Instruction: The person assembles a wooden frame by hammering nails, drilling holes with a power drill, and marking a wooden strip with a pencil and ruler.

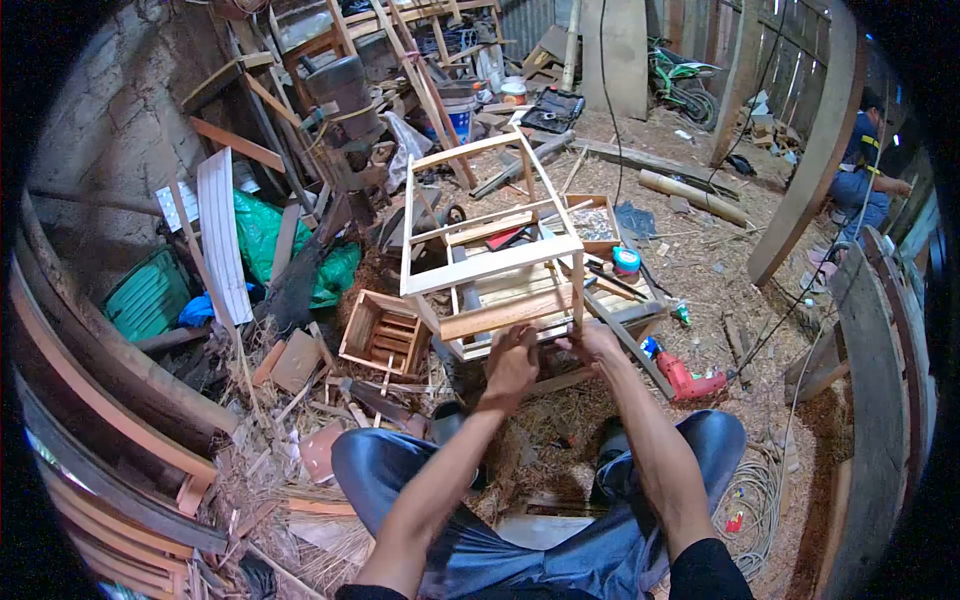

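A small pale wooden frame (490, 262) with upright posts, cross rails and a slatted bottom stands in front of my knees. My left hand (512, 362) is at its near lower rail, fingers curled against the wooden slat (508, 312). At the near right corner, my right hand (594, 345) closes around the foot of the post (577, 290); part of its fingers is hidden. A dark red flat object (508, 238) shows through the frame's rails.
A red power drill (692, 380) lies right of the frame. Beyond it sit a blue tape measure (626, 261) and a shallow wooden tray (592, 222). An open wooden box (385, 333) stands at left. Another person (866, 170) sits far right. Shavings cover the floor (720, 270).
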The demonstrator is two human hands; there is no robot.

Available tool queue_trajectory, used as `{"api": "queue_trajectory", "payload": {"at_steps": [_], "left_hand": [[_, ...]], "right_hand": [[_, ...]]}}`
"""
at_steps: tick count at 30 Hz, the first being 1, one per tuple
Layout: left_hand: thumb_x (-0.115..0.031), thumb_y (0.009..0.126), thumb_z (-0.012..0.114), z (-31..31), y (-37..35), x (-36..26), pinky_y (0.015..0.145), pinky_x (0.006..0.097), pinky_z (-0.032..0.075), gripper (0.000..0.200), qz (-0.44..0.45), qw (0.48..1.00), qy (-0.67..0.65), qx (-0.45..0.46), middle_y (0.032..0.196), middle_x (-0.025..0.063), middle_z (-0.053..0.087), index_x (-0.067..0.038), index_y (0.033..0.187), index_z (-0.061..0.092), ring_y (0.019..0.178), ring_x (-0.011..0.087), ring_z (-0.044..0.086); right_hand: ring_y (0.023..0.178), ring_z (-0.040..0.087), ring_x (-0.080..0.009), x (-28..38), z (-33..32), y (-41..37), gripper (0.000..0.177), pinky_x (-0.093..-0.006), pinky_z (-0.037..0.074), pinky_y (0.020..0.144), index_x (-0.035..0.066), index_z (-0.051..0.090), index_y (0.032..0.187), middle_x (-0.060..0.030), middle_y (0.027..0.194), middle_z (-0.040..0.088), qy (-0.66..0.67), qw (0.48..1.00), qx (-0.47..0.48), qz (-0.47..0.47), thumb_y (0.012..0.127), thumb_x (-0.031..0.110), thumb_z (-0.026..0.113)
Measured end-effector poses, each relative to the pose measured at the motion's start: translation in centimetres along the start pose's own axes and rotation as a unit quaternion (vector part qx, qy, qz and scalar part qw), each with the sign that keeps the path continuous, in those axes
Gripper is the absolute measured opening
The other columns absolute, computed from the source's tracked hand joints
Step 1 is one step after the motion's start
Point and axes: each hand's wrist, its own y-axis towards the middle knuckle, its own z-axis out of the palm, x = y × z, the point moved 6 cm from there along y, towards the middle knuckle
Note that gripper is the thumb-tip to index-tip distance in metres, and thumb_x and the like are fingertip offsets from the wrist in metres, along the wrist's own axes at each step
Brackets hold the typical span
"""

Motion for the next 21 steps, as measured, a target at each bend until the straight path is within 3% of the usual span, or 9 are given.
{"api": "queue_trajectory", "payload": {"at_steps": [1,3,6,7,11,13,16,18,21], "left_hand": [[-0.003,0.080,0.055,-0.6,-2.0,1.0,0.080,0.0437,0.046,0.018,-0.155,0.987,-0.008,0.036,0.089,0.0186,0.062,-0.001,0.097,0.063,0.084,0.0377,0.058],[-0.004,0.078,0.055,-2.7,-5.8,3.1,0.078,0.0405,0.047,0.018,-0.322,0.923,-0.039,-0.206,0.086,0.0178,0.061,0.000,0.095,0.062,0.081,0.0347,0.059],[-0.013,0.085,0.057,3.5,-13.7,15.7,0.070,0.0381,0.047,0.012,-0.539,0.730,-0.268,-0.324,0.093,0.0134,0.064,-0.005,0.093,0.062,0.072,0.0263,0.057],[-0.023,0.090,0.056,1.4,-11.6,12.8,0.076,0.0363,0.046,0.018,-0.571,0.587,-0.477,-0.321,0.099,0.0078,0.065,-0.010,0.101,0.061,0.073,0.0208,0.056],[-0.028,0.088,0.058,0.0,-9.5,15.1,0.091,0.0393,0.042,0.027,-0.499,0.569,-0.639,-0.139,0.106,-0.0004,0.063,-0.014,0.111,0.058,0.090,0.0165,0.056],[-0.030,0.088,0.060,0.2,-9.1,15.3,0.095,0.0399,0.042,0.032,-0.483,0.577,-0.655,-0.072,0.110,0.0002,0.061,-0.014,0.116,0.058,0.100,0.0171,0.056],[-0.026,0.089,0.060,-0.3,-9.2,15.5,0.093,0.0393,0.046,0.033,-0.469,0.581,-0.663,-0.055,0.114,0.0022,0.060,-0.011,0.119,0.057,0.108,0.0196,0.055],[-0.024,0.090,0.059,-0.7,-9.0,14.8,0.091,0.0386,0.048,0.031,-0.468,0.581,-0.664,-0.042,0.115,0.0032,0.060,-0.010,0.118,0.057,0.109,0.0201,0.054],[-0.020,0.092,0.056,-2.4,-8.2,13.3,0.085,0.0370,0.052,0.028,-0.413,0.594,-0.690,-0.024,0.116,0.0050,0.059,-0.009,0.118,0.057,0.103,0.0210,0.058]], "right_hand": [[0.083,0.065,-0.0228,-0.1,-0.1,0.5,0.016,-0.0307,0.062,0.064,-0.011,0.060,0.101,-0.0172,0.101,0.061,-0.011,1.000,-0.005,-0.004,0.089,-0.001,0.055],[0.081,0.064,-0.0230,0.3,0.2,0.1,0.012,-0.0314,0.063,0.063,-0.010,0.059,0.096,-0.0143,0.094,0.060,0.016,1.000,-0.016,-0.017,0.087,-0.003,0.058],[0.080,0.064,-0.0224,0.0,-0.3,0.7,0.011,-0.0311,0.062,0.063,-0.008,0.058,0.096,-0.0122,0.089,0.058,0.012,0.999,-0.029,-0.016,0.086,-0.004,0.055],[0.080,0.065,-0.0226,0.1,-0.3,0.7,0.013,-0.0318,0.063,0.063,-0.008,0.057,0.098,-0.0124,0.089,0.058,-0.003,1.000,-0.014,-0.018,0.086,-0.005,0.053],[0.079,0.066,-0.0244,-0.2,-0.1,1.0,0.015,-0.0339,0.062,0.063,-0.007,0.054,0.099,-0.0137,0.090,0.057,-0.004,0.999,0.019,-0.039,0.086,-0.007,0.049],[0.096,0.066,-0.0266,-1.3,-1.0,2.8,0.015,-0.0330,0.062,0.077,-0.003,0.050,0.106,-0.0160,0.108,0.060,-0.021,0.998,0.048,-0.026,0.091,-0.004,0.047],[0.088,0.066,-0.0228,-1.0,-0.8,2.5,0.013,-0.0328,0.062,0.078,-0.002,0.050,0.104,-0.0121,0.100,0.060,-0.034,0.999,0.025,-0.026,0.092,-0.002,0.048],[0.061,0.062,-0.0232,-0.7,-0.8,1.9,0.001,-0.0352,0.062,0.063,-0.006,0.053,0.086,-0.0101,0.077,0.053,0.027,0.999,0.013,-0.045,0.085,-0.006,0.053],[0.061,0.063,-0.0234,-1.4,-1.7,3.1,0.002,-0.0337,0.062,0.061,-0.004,0.054,0.083,-0.0094,0.076,0.054,0.050,0.998,0.011,-0.026,0.084,-0.005,0.055]]}}
